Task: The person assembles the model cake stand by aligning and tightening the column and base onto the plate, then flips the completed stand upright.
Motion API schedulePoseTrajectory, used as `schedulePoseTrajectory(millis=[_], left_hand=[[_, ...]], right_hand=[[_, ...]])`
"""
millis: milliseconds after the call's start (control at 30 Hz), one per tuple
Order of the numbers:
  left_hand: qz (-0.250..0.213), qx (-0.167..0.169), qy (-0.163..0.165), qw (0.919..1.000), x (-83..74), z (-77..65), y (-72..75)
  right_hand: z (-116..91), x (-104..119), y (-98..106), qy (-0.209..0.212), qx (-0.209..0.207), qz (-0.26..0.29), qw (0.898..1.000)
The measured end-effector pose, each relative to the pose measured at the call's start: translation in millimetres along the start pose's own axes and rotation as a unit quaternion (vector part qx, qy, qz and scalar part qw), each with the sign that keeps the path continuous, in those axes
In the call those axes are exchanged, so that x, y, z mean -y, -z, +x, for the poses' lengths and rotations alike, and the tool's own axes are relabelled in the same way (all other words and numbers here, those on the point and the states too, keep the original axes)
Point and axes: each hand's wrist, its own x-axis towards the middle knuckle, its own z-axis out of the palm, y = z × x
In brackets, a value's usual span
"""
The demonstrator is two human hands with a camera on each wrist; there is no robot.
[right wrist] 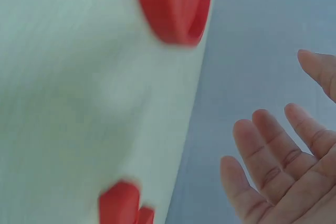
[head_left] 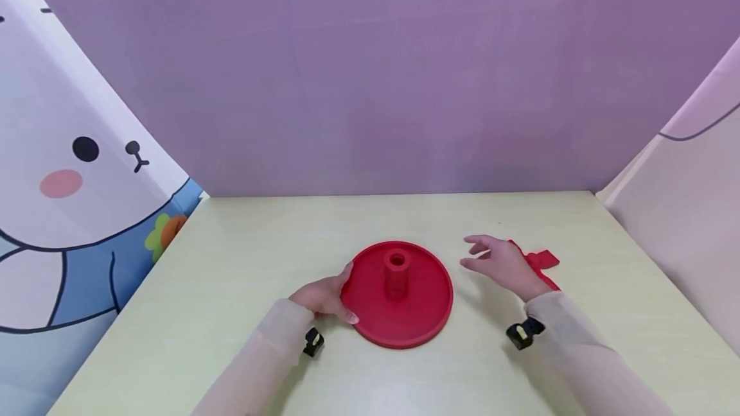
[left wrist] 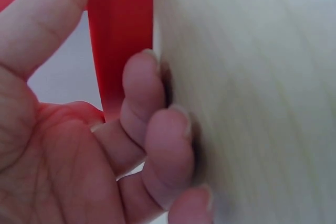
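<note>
A round red tray [head_left: 424, 313] with a low raised rim lies on the table, a hollow red post [head_left: 397, 278] standing upright at its middle. My left hand [head_left: 325, 294] holds the tray's left edge, thumb and fingers spread along the rim. In the left wrist view its curled fingers [left wrist: 142, 82] press close to the red side wall, low by the tabletop. To the right of the tray, my right hand [head_left: 503, 265] is raised over the table with loosely extended fingers and nothing in it. Partly hidden behind that hand lies a flat red cross-shaped piece [head_left: 541, 260].
The pale wooden table [head_left: 277, 230] ends at a purple cloth backdrop [head_left: 370, 82]. A cartoon-printed cloth [head_left: 87, 230] hangs on the left, and a pale one [head_left: 688, 210] on the right. Each wrist carries a small black camera [head_left: 313, 341].
</note>
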Motion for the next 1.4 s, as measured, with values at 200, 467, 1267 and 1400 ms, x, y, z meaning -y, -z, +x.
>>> schedulePoseTrajectory(millis=[200, 467, 1267, 1400], left_hand=[[-0.002, 0.0, -0.004, 1.0, -0.2, -0.6, 0.7], [-0.003, 0.0, -0.016, 0.9999, 0.9, -0.8, 0.3], [-0.033, 0.0, -0.035, 0.9988, 2.5, -4.0, -2.6], [-0.021, -0.002, -0.033, 0.9992, 1.1, -5.5, -1.7]], right_hand=[[-7, -26, 23, -0.015, -0.008, -0.038, 0.999], [-20, -54, 44, -0.041, -0.016, -0.057, 0.997], [-34, -98, 53, -0.115, -0.013, -0.084, 0.99], [-32, -100, 52, -0.134, 0.012, -0.082, 0.987]])
